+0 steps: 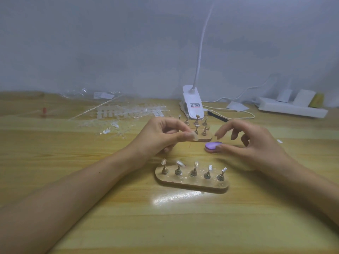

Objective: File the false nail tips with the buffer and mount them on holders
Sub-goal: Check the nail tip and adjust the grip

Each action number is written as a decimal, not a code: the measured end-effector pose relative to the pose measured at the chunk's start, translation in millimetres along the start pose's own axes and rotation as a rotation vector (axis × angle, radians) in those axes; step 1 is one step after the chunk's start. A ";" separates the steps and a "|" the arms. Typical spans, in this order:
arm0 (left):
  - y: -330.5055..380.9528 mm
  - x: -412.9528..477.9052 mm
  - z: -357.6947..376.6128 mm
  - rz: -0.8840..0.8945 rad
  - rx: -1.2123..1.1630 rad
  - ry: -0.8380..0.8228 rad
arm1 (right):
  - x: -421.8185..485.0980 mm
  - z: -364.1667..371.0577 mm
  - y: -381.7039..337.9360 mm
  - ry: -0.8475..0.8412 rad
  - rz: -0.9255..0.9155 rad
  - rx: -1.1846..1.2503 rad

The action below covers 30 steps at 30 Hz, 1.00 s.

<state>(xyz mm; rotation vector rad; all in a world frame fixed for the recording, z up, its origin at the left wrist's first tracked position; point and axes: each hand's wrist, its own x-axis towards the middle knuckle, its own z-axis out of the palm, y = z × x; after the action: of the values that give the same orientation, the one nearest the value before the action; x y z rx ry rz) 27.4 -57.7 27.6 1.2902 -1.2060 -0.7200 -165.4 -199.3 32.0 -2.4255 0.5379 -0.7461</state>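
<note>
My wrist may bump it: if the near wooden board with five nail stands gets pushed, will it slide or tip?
It would probably slide: the near board lies flat, long and low on the glossy table. Its stands are thin and upright, so they might wobble. The tips on them look small and light, and could drop off.

A white clip lamp (pixel 193 105) stands at the back of the wooden tabletop (pixel 165 226), its neck rising along the grey wall (pixel 110 43). A white power strip (pixel 291 108) lies far right; a small red object (pixel 44 111) far left.
</note>
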 end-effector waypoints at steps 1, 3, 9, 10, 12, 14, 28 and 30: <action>1.2 -0.6 0.3 0.000 0.013 -0.004 | -0.6 -0.9 -5.7 0.027 -0.076 0.021; 2.6 -1.6 1.2 0.013 0.012 -0.038 | -0.2 -2.4 -21.7 0.004 -0.240 0.098; 25.5 -7.3 3.5 0.036 0.015 -0.194 | -0.7 -6.7 -60.5 -0.006 -0.412 -0.045; 31.5 -8.2 3.9 0.034 0.025 -0.203 | -2.3 -9.1 -63.5 0.005 -0.415 -0.052; 41.1 -9.4 5.9 0.026 0.051 -0.204 | -5.2 -14.0 -67.4 0.029 -0.433 -0.085; 46.4 -10.2 10.2 0.004 0.089 -0.185 | -7.9 -19.4 -69.4 0.061 -0.447 -0.110; 26.8 -27.2 57.5 0.240 0.872 -0.154 | -50.6 -23.8 -25.7 0.068 -0.202 -0.007; 23.5 -28.2 60.2 0.236 0.867 -0.124 | -51.6 -20.5 -23.9 0.068 -0.217 -0.038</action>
<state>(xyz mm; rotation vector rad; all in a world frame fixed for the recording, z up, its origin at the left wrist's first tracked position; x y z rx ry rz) -41.8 -46.2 34.3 1.7608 -1.8377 -0.0748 -212.4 -162.3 40.5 -2.5279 0.3195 -0.9189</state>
